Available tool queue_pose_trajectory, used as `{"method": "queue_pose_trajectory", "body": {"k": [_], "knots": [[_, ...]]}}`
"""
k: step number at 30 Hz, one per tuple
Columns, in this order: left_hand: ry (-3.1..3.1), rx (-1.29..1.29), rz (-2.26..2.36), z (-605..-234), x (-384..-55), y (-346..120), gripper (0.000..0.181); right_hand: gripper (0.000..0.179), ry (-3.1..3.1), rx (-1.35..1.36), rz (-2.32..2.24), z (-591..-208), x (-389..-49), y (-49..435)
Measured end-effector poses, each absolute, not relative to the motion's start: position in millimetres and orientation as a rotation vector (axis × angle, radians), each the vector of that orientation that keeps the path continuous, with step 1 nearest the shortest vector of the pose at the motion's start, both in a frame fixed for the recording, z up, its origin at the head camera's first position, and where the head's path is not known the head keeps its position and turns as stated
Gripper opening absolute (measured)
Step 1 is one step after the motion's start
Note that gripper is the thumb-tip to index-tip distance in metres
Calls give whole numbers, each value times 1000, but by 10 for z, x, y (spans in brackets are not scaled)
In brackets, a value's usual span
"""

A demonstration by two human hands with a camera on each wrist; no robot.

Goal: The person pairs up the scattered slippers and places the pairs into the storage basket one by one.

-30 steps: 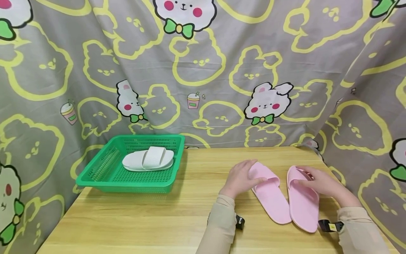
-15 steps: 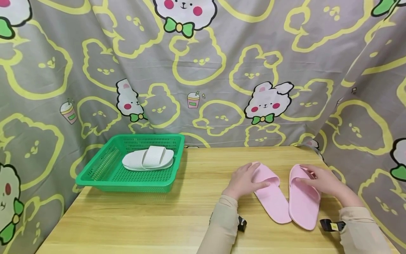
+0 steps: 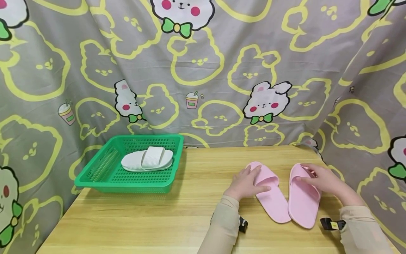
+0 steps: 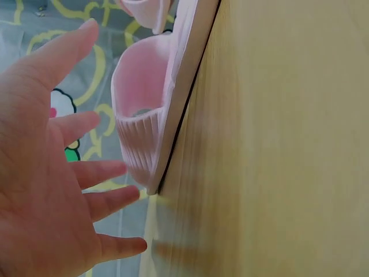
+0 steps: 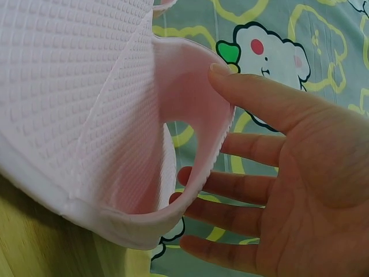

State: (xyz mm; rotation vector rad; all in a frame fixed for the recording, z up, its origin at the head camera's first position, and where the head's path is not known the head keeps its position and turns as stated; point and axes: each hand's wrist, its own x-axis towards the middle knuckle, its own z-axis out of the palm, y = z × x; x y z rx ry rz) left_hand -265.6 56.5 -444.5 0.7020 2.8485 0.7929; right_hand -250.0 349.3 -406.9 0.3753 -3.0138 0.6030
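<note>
Two pink slippers lie on the wooden table at the right, toes away from me and heels touching. Over the left pink slipper [image 3: 274,203] my left hand [image 3: 244,183] hovers at its toe side. The left wrist view shows that hand [image 4: 52,167] with fingers spread, apart from the ribbed strap [image 4: 138,138]. At the right pink slipper [image 3: 302,208], my right hand [image 3: 325,181] is at the strap. Seen from the right wrist, its thumb [image 5: 253,92] touches the strap edge, and its fairly straight fingers extend beyond the strap, tips partly visible through the toe opening.
A green perforated basket [image 3: 127,184] stands at the back left, holding white slippers [image 3: 136,161] stacked together. Patterned grey cloth [image 3: 219,84] hangs behind and beside the wooden table [image 3: 142,222]. Black straps [image 3: 331,224] stick out near both wrists.
The right slipper has shifted slightly away from me, with the right hand at it. My left hand has moved a little right and its fingers have spread. The basket stays put.
</note>
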Motion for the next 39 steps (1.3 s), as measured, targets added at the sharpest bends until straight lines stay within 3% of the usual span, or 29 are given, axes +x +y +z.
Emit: {"method": "queue_pose_trajectory", "body": {"k": [39], "knots": [[2928, 698, 513, -4275, -2553, 648, 79, 68, -3013, 369, 619, -4065, -2506, 3487]]}}
